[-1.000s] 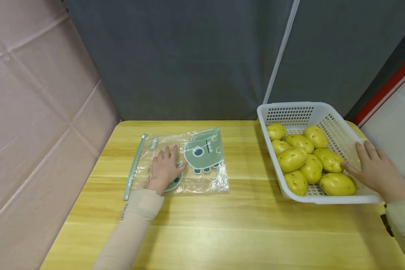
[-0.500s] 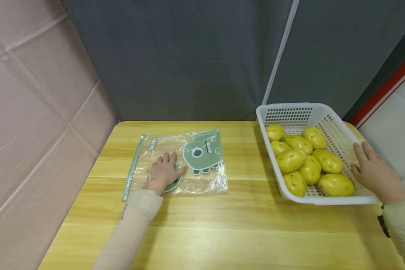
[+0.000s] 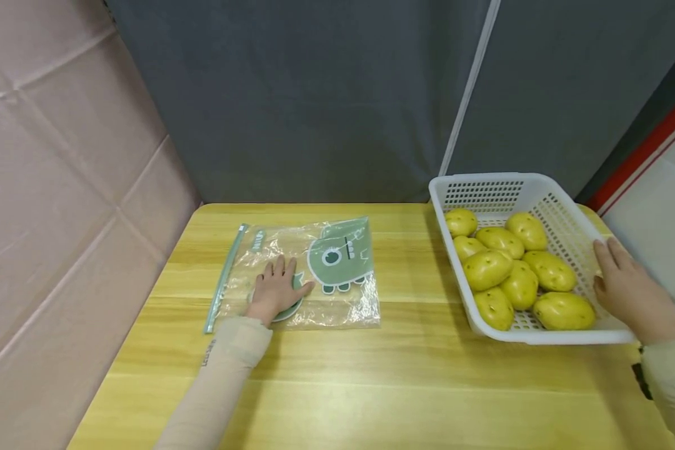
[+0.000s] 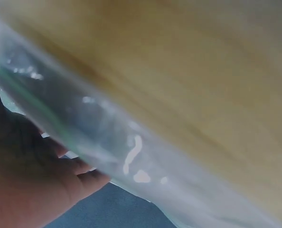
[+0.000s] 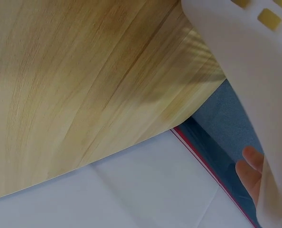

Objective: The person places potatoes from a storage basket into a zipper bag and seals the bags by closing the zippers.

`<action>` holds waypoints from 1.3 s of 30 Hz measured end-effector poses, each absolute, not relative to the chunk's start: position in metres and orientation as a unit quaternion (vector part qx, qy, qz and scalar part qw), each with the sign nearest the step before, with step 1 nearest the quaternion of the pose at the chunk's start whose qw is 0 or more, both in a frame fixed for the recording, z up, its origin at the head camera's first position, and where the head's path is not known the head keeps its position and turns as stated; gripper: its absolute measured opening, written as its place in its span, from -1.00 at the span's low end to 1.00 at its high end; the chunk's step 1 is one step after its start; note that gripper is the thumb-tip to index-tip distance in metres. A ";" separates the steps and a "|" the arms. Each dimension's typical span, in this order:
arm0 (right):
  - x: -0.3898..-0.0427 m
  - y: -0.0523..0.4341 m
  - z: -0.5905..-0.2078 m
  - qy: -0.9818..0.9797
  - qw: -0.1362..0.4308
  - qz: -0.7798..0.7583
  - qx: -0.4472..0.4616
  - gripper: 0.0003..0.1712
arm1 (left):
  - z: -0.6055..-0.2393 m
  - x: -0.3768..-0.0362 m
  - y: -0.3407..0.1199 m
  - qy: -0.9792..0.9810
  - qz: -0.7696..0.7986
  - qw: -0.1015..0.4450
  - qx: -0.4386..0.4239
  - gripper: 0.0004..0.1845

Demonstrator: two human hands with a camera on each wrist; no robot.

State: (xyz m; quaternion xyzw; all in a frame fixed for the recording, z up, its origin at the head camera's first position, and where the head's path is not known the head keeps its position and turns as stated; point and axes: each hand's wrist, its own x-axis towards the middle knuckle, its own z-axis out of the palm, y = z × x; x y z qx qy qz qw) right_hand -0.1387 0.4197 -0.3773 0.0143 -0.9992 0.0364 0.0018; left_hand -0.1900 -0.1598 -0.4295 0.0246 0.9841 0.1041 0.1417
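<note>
Spread over a clear zip bag printed with green cartoon figures, my left hand rests flat with its fingers extended. The bag lies flat on the table, its green zip edge toward the left. My right hand rests on the right rim of a white plastic basket, fingers fairly straight and thumb toward the inside. Inside the basket lie several yellow potatoes. In the right wrist view, fingertips show past the basket's white wall, which hides the rest of the hand.
The wooden table has its back edge against a dark grey curtain. A pinkish covered wall stands at the left. White cloth with a red stripe borders the right side, close to the basket.
My right thumb has drawn back from over the potatoes toward the basket's rim. The left hand has shifted slightly toward me on the bag; bag and basket stay in place.
</note>
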 end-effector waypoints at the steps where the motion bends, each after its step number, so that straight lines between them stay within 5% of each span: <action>1: -0.138 0.420 -0.378 -0.999 0.005 0.035 0.015 -0.11 | -0.430 -0.190 -0.160 0.984 0.105 0.141 0.027 -0.09; 39: -0.141 0.420 -0.383 -1.000 0.021 0.013 0.006 -0.09 | -0.428 -0.208 -0.182 0.956 0.179 0.203 0.115 -0.11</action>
